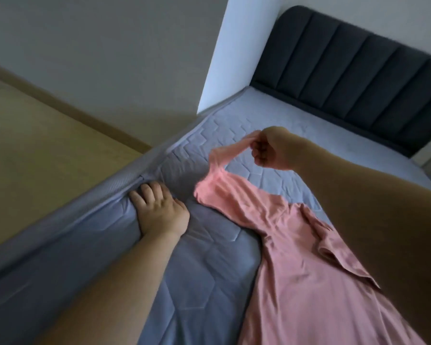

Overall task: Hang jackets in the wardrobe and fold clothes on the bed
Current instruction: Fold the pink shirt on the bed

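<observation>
Head view: right hand (269,149) grip pinches pink garment (296,257) (sleeve lifted); left hand (159,210) flat on mattress (204,282).

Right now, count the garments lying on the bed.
1: a pink garment spread on the mattress, its sleeve lifted by the right hand. The right forearm hides part of the bed, so more may be hidden.

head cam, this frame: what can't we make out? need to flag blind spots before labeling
- Pink garment, head view: right forearm covers its right side; the bottom frame edge cuts off its lower part, so its full shape is unclear.
- Right hand: it pinches a lifted sleeve, motion-blurred; fingertips hidden in the curl.
- Left hand: presses the mattress edge; its palm is hidden.
- Wardrobe and jackets: not in view.
- Headboard: cut off by the right edge.
</observation>
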`<act>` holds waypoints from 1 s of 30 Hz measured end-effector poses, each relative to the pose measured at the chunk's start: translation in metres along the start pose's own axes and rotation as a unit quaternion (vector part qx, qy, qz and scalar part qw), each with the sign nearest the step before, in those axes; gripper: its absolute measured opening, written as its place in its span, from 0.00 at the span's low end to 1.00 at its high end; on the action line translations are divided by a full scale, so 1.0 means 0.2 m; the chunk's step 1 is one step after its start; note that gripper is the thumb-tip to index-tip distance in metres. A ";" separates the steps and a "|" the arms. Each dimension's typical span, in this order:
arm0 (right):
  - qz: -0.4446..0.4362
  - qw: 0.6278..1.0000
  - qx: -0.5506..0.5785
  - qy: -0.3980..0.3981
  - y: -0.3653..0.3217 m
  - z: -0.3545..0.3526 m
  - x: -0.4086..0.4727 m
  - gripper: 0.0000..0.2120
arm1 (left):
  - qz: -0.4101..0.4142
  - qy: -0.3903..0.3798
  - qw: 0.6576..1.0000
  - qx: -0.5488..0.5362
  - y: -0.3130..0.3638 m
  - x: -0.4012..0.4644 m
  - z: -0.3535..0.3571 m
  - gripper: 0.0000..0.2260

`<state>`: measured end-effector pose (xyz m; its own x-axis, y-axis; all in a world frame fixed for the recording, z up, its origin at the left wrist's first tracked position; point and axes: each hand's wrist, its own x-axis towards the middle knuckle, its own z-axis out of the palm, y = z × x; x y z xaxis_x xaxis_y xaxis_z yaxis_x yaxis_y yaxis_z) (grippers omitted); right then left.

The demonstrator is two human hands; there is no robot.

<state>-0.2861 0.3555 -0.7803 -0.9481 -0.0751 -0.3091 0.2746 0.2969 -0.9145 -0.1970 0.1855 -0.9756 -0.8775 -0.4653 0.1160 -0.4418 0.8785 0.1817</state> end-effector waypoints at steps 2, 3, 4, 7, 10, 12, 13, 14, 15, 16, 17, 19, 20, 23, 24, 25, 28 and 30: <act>0.003 0.998 0.060 0.019 0.16 -0.27 -0.11 0.16 | 0.015 -0.007 1.000 0.024 0.04 0.00 -0.03 0.29; 0.006 0.996 0.088 0.034 0.25 -0.40 -0.15 0.15 | 0.032 -0.015 0.999 0.020 0.08 -0.01 -0.05 0.30; 0.013 0.992 0.112 0.052 0.36 -0.53 -0.19 0.13 | 0.066 -0.027 0.997 0.000 0.15 -0.04 -0.08 0.30; 0.046 0.970 0.189 0.144 0.65 -0.85 -0.31 0.12 | 0.245 -0.046 0.965 -0.088 0.51 -0.20 -0.15 0.31; 0.091 0.941 0.237 0.224 0.90 -1.13 -0.44 0.14 | 0.399 -0.054 0.913 -0.061 0.87 -0.47 -0.16 0.26; 0.126 0.935 0.217 0.252 1.03 -1.28 -0.52 0.12 | 0.447 -0.061 0.892 0.024 1.02 -0.63 -0.11 0.23; 0.140 0.936 0.188 0.264 1.09 -1.36 -0.57 0.10 | 0.459 -0.056 0.884 0.069 1.10 -0.71 -0.08 0.24; 0.145 0.942 0.144 0.268 1.11 -1.38 -0.58 0.09 | 0.456 -0.046 0.884 0.090 1.10 -0.74 -0.06 0.25; 0.136 0.946 0.099 0.277 1.12 -1.40 -0.59 0.08 | 0.449 -0.038 0.889 0.084 1.10 -0.76 -0.03 0.24; 0.117 0.948 0.070 0.287 1.14 -1.43 -0.60 0.06 | 0.441 -0.038 0.895 0.061 1.11 -0.79 -0.01 0.23; 0.094 0.950 0.047 0.294 1.13 -1.45 -0.59 0.06 | 0.432 -0.043 0.900 0.036 1.11 -0.80 0.01 0.22; 0.050 0.958 -0.005 0.281 1.10 -1.44 -0.57 0.05 | 0.416 -0.055 0.908 0.009 1.07 -0.83 0.06 0.24; 0.030 0.962 -0.043 0.268 1.08 -1.41 -0.55 0.05 | 0.407 -0.053 0.912 0.006 1.05 -0.84 0.08 0.26; -0.011 0.969 -0.132 0.206 1.01 -1.28 -0.50 0.09 | 0.385 0.014 0.923 0.006 1.03 -0.89 0.14 0.26; -0.003 0.973 -0.161 0.167 0.99 -1.22 -0.48 0.11 | 0.378 0.033 0.925 0.001 1.04 -0.90 0.15 0.26; 0.018 0.971 -0.201 0.125 0.97 -1.16 -0.47 0.15 | 0.373 0.042 0.927 -0.003 1.05 -0.90 0.15 0.26; 0.083 0.958 -0.261 0.080 0.95 -1.01 -0.42 0.24 | 0.365 0.048 0.930 -0.017 1.06 -0.89 0.17 0.27; 0.102 0.966 -0.224 0.079 0.95 -0.99 -0.43 0.25 | 0.359 0.055 0.931 -0.026 1.06 -0.89 0.19 0.26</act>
<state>-0.1848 0.6075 -0.8763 -0.9037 0.1643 -0.3954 0.3954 0.6744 -0.6236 -0.1408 0.4589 -0.9941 -0.9176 0.2301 0.3240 0.2647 0.9621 0.0663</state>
